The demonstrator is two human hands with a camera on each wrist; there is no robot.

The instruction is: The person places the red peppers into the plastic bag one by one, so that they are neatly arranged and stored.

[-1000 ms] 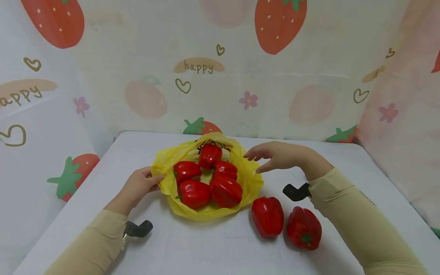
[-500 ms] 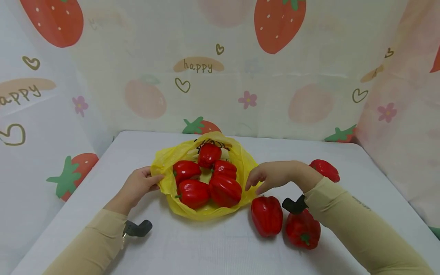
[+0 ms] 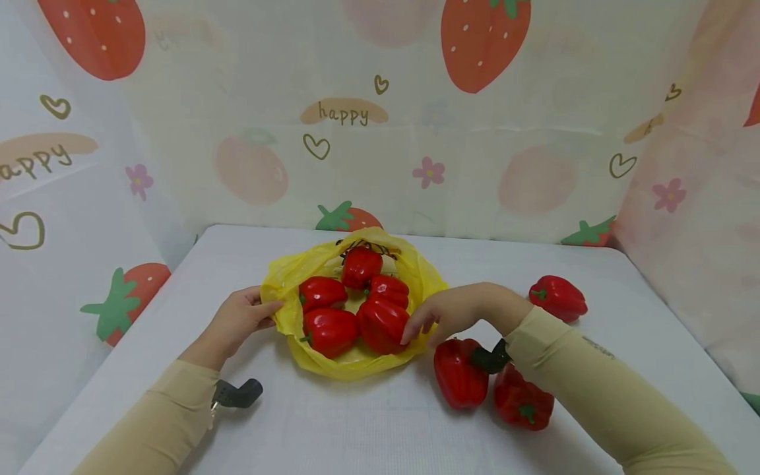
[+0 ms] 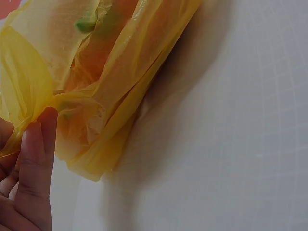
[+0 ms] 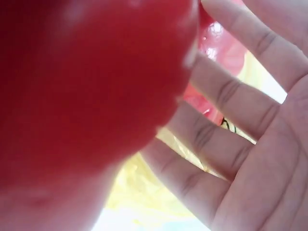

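Note:
A yellow plastic bag (image 3: 350,371) lies with its mouth facing me, several red bell peppers inside. My left hand (image 3: 240,320) pinches the bag's left rim between thumb and fingers; the left wrist view shows the gathered film (image 4: 29,103) there. At the bag's right rim is my right hand (image 3: 457,310), fingers slightly bent and spread. Its fingertips reach the front right bell pepper (image 3: 380,326) and appear to touch it, without curling round it. Another bell pepper (image 3: 456,382) sits on the table below this hand. In the right wrist view, a blurred bell pepper (image 5: 91,91) covers the left side.
Outside the bag, a bell pepper (image 3: 525,399) is partly covered by the right wrist camera and sleeve. A further bell pepper (image 3: 558,297) lies behind the right forearm. The white table (image 3: 332,429) backs onto a printed curtain (image 3: 534,79).
My right hand has come down and left from above the bag's right side. The front right pepper has shifted slightly left. The far right pepper has come into view. My left hand stays put.

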